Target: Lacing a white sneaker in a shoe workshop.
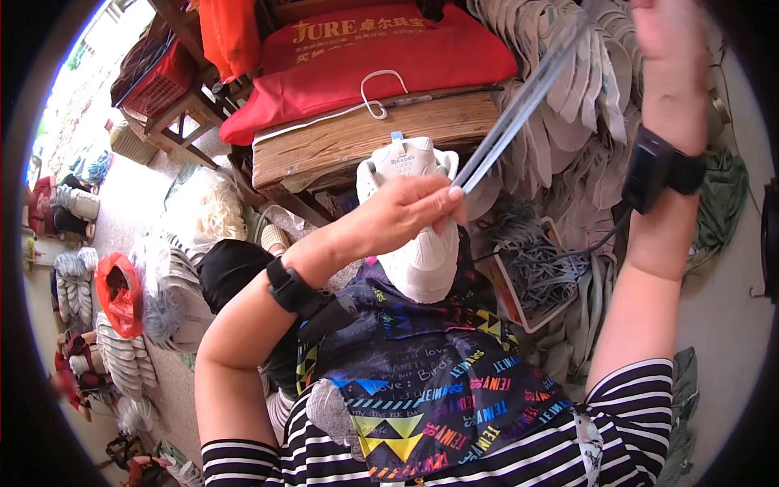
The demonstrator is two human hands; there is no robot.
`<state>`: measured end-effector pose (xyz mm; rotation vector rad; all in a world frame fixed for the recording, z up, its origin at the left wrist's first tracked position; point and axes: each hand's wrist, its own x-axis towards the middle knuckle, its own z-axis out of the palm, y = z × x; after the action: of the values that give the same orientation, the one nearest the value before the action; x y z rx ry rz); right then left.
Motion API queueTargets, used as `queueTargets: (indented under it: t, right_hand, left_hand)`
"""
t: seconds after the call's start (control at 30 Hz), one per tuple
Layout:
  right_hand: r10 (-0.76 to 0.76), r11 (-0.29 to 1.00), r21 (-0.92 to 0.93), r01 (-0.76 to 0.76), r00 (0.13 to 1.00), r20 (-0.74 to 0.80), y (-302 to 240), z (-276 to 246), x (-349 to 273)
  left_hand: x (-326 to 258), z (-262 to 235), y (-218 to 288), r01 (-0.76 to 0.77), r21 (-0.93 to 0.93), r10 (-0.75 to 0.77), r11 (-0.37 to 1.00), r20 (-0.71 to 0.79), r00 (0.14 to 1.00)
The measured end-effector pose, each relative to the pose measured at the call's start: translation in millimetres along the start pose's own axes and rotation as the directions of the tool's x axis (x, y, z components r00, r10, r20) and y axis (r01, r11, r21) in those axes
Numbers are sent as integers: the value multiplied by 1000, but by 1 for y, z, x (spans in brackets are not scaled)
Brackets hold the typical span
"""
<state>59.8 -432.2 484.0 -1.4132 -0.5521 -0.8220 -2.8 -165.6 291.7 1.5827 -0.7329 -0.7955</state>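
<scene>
White sneaker [418,235] sits upside-ish on the person's lap, toe pointing down toward the colourful patterned apron [430,390] and the heel tab up near the edge of the wooden bench [357,138]. Left hand [402,215] is lying right over the top of the shoe, fingers curled in narrow with the fingertips [450,199] pinched on a pair of grey laces [519,101]. Those laces run taut, up and to the right, straight to the right hand [669,57], which is raised high near the top edge of the view. That one looks closed around the far end of the laces, but the top of it is cut off by the frame, so can't really tell how the fingers sit. Both wrists have black bands on them [661,166]. Room-wise it's pretty tight: the bench with a red bag [389,61] on it is just behind the shoe, a big stack of pale insoles [584,122] crowds the right side, and a tray of loose grey laces [535,268] sits just beside the right knee. More open floor off to the left, past a black bag [231,272], though piles of soles [122,357] line that side too.
</scene>
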Motion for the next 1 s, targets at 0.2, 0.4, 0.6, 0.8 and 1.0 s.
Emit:
queueTargets:
  t: [0.2, 0.4, 0.6, 0.8, 1.0]
  right_hand:
    - [10, 602, -705, 376, 879, 477, 62, 5, -110]
    - [443, 781, -618, 93, 615, 652, 48, 44, -234]
    - [575, 769, -626, -126, 564, 593, 60, 39, -233]
    - [620, 714, -696, -71, 525, 583, 60, 50, -230]
    - [492, 608, -793, 33, 768, 409, 52, 43, -226]
  left_hand:
    - [-14, -39, 67, -370, -323, 219, 871, -419, 881]
    - [-11, -34, 36, -370, -395, 140, 841, -501, 854]
    - [-20, -37, 44, -359, -311, 148, 880, -539, 829]
    - [-26, -31, 44, -326, -250, 124, 912, -588, 799]
    - [-53, -47, 63, -528, -316, 239, 788, -633, 736]
